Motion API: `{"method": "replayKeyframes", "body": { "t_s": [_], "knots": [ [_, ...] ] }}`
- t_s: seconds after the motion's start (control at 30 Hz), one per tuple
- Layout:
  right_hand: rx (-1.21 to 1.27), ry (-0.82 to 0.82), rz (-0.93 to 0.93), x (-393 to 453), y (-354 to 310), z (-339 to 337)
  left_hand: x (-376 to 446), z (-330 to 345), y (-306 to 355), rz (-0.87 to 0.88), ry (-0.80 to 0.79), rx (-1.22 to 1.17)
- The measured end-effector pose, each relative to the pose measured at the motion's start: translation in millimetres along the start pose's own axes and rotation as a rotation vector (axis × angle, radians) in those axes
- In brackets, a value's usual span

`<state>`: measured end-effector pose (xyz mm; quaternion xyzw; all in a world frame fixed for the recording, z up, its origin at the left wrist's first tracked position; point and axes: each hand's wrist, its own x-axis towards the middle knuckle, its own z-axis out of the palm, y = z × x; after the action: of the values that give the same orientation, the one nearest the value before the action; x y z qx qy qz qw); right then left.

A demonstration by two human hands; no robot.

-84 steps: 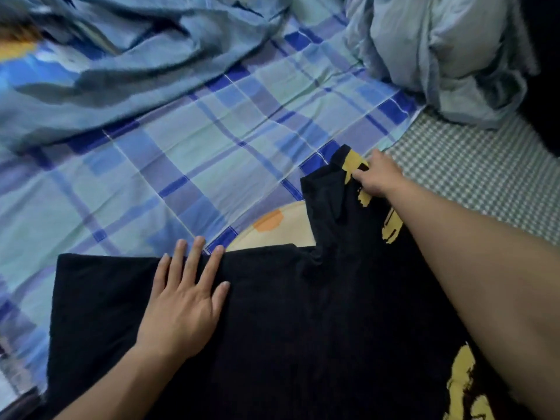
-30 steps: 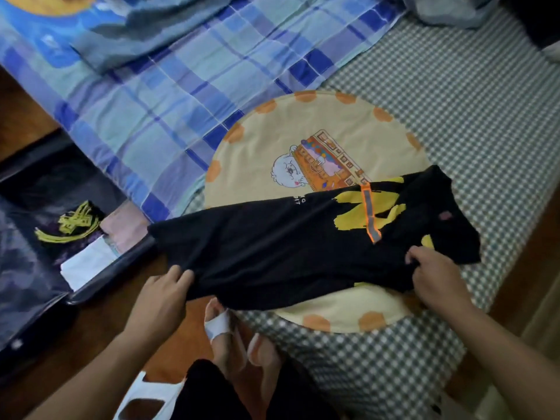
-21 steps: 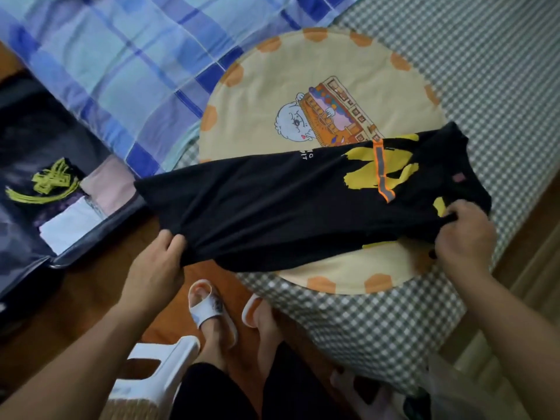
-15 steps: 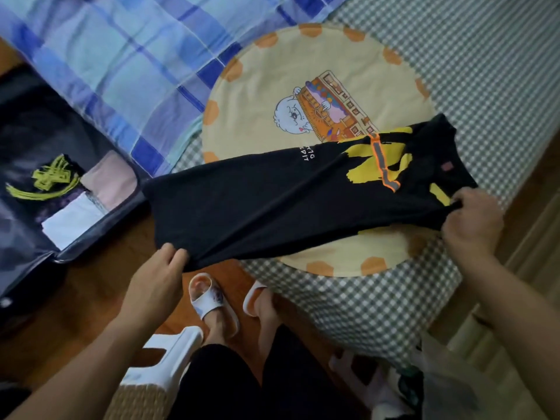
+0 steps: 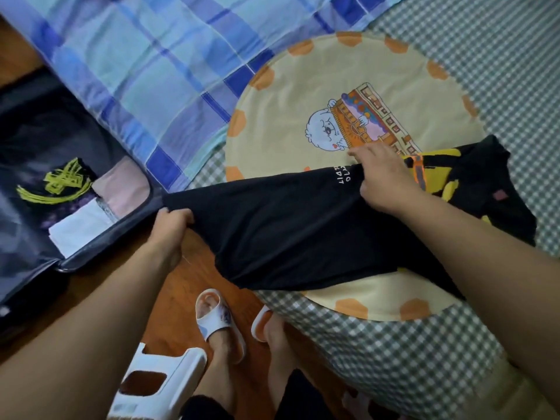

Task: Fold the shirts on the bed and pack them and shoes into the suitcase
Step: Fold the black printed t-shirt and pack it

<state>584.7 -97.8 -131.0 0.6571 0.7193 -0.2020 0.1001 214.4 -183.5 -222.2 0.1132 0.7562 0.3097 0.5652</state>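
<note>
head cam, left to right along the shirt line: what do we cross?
Open suitcase → left hand gripping the black shirt → right hand on the shirt → checked bedsheet.

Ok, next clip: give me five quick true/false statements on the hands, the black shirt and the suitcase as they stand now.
1. The left hand grips an end of the black printed T-shirt. True.
2. The right hand hangs idle off the shirt. False: it rests on the shirt near its white lettering.
3. The open dark suitcase lies on the bed. False: it sits on the wooden floor beside the bed.
4. The suitcase already holds folded clothes. True.
5. The shirt lies wholly on the round yellow cushion. False: its left end hangs past the bed edge.
</note>
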Motion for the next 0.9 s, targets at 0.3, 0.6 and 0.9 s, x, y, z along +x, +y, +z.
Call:
{"method": "replayKeyframes", "body": {
  "t_s": [0.3, 0.6, 0.9],
  "knots": [
    [0.001, 0.163, 0.114, 47.3, 5.2, -32.9, -17.5, -16.6, 138.3, 0.679, 0.19, 0.561],
    [0.081, 0.45, 0.05, 93.2, -42.8, -0.6, 110.8, 33.2, 267.8, 0.671, 0.396, 0.892],
    [0.013, 0.328, -0.145, 51.0, -123.4, 47.9, 71.3, 1.7, 200.7, 0.446, 0.206, 0.809]
  ]
}}
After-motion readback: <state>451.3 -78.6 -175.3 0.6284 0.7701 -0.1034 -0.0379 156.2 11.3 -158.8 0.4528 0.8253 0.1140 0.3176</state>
